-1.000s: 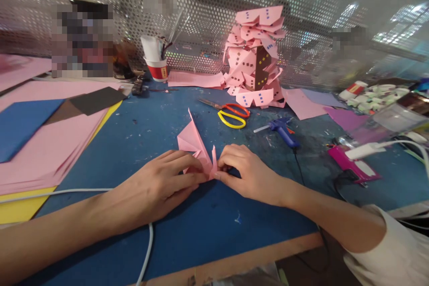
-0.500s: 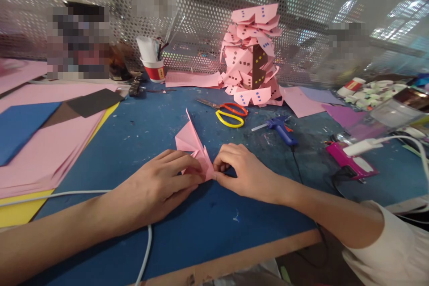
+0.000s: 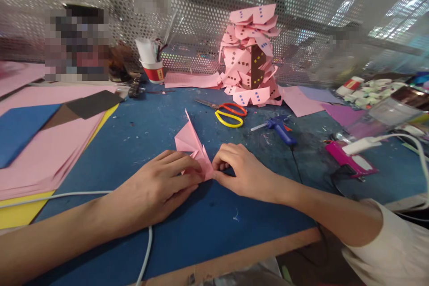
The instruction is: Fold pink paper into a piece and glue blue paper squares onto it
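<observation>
A folded sheet of pink paper lies on the blue tabletop, with one thin pointed flap standing up at its far end. My left hand holds its near part, the fingers curled over it and partly hiding the folds. At the near right corner, my right hand pinches the paper's edge between thumb and bent fingers. Beyond the hands lie scissors with one red and one yellow handle, and to their right a blue glue gun.
Behind stands a tall stack of folded pink paper shapes with small squares on them. Pink sheets spread at the left. A paper cup stands at the back, a magenta power strip at the right. A white cable runs under my left arm.
Almost nothing differs. Both hands keep the same grip on the pink paper, and the view has shifted very slightly.
</observation>
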Action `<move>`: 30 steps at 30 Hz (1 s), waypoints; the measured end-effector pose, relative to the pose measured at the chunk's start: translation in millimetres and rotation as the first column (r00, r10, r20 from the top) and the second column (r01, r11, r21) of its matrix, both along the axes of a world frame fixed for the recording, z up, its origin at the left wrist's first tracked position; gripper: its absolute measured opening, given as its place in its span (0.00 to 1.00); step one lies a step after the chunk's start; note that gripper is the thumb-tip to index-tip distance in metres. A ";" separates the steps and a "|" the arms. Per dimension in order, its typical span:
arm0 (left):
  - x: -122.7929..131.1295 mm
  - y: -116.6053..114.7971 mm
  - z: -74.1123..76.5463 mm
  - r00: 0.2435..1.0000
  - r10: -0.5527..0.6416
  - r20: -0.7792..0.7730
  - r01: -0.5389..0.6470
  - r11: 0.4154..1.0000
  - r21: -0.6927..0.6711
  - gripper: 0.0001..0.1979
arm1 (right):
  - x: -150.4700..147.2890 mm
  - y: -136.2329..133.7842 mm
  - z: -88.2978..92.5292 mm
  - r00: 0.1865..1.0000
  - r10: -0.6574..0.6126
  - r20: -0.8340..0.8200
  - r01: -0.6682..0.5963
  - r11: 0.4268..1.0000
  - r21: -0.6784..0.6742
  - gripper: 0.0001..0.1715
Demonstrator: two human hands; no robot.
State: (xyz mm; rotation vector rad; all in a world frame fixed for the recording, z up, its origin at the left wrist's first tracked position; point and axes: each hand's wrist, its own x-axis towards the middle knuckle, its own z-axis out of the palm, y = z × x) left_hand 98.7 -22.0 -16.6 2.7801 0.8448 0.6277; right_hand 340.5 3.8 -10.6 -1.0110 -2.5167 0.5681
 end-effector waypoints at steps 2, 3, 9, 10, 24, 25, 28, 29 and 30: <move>-0.1 -0.1 0.3 1.000 0.003 0.002 -0.003 1.000 -0.004 0.11 | 0.4 -0.3 -0.2 1.000 -0.001 -0.001 0.001 1.000 -0.003 0.04; -0.2 -0.3 0.6 1.000 0.003 0.003 -0.003 1.000 -0.007 0.12 | 0.6 -0.3 -0.2 1.000 0.000 -0.005 0.000 1.000 -0.007 0.04; -1.0 -2.3 2.6 1.000 0.002 0.000 -0.002 1.000 -0.012 0.12 | 1.0 0.3 0.1 1.000 0.006 -0.027 -0.007 1.000 -0.029 0.05; -0.9 -2.4 2.6 1.000 0.002 -0.001 -0.002 1.000 -0.015 0.12 | 1.0 0.4 0.0 1.000 0.006 -0.025 -0.007 1.000 -0.030 0.05; -0.6 -3.4 1.8 1.000 0.004 0.004 -0.004 1.000 -0.011 0.11 | 0.2 0.1 -0.2 1.000 -0.003 0.001 0.003 0.999 -0.032 0.06; -0.4 -3.1 1.8 1.000 0.004 0.003 -0.004 1.000 -0.010 0.11 | 0.1 0.0 -0.2 1.000 -0.005 0.001 0.005 0.999 -0.033 0.05; 0.1 -2.5 2.1 1.000 0.005 -0.007 -0.005 1.000 -0.012 0.11 | 0.0 -0.3 -0.7 1.000 -0.008 -0.008 0.008 1.000 -0.030 0.05; 0.2 -2.5 2.2 1.000 0.007 -0.011 -0.007 1.000 -0.016 0.11 | 0.0 -0.4 -1.0 1.000 -0.010 -0.011 0.009 1.000 -0.029 0.05; 0.2 -2.6 2.2 1.000 0.006 -0.012 -0.006 1.000 -0.016 0.11 | 0.1 -0.5 -1.1 1.000 -0.010 -0.014 0.010 1.000 -0.028 0.05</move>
